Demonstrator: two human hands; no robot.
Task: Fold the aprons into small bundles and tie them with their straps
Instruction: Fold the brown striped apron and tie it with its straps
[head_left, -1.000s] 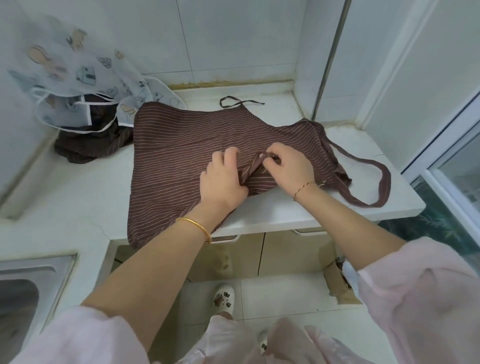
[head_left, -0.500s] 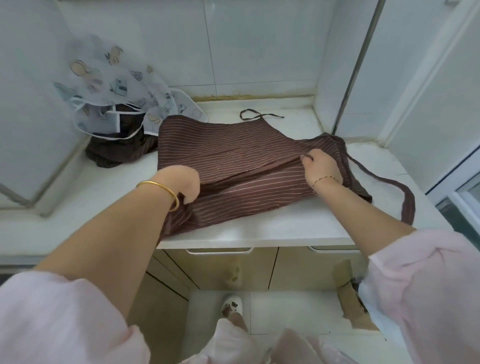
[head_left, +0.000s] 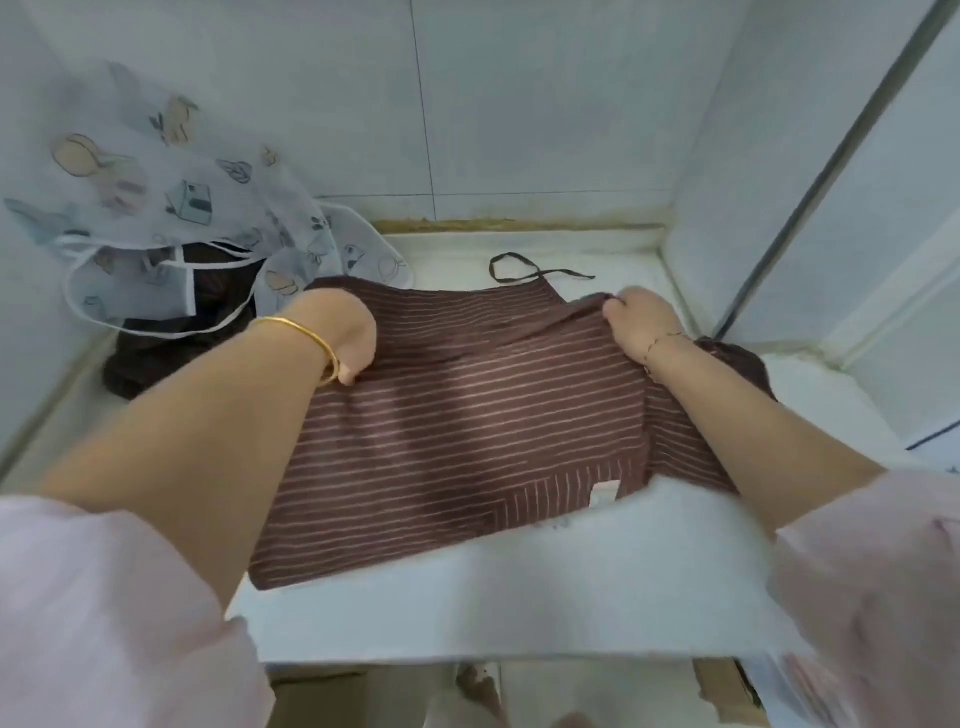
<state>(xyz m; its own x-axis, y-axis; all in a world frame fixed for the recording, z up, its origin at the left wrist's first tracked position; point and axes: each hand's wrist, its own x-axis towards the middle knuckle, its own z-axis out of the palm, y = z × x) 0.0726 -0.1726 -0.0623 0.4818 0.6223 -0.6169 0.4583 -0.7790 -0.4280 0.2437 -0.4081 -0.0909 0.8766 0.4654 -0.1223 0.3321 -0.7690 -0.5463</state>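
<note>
A brown apron with thin pale stripes (head_left: 467, 426) lies folded over on the white counter (head_left: 571, 587). My left hand (head_left: 340, 332) grips its far left edge, fingers curled under the cloth. At the far right corner my right hand (head_left: 641, 325) pinches the fabric, which is pulled taut between both hands. A thin dark strap (head_left: 519, 270) curls on the counter behind the apron. A pocket with a small pale label (head_left: 602, 491) faces up near the front edge.
A sheer white apron with printed pictures (head_left: 171, 228) drapes over a dark brown bundle (head_left: 156, 343) in the back left corner. Tiled walls close the back and left. A white frame (head_left: 810, 171) stands at the right. The counter's front edge runs below the apron.
Both hands moved away from me to the far edge, carrying the near part of the apron over itself. The camera leaned in closer.
</note>
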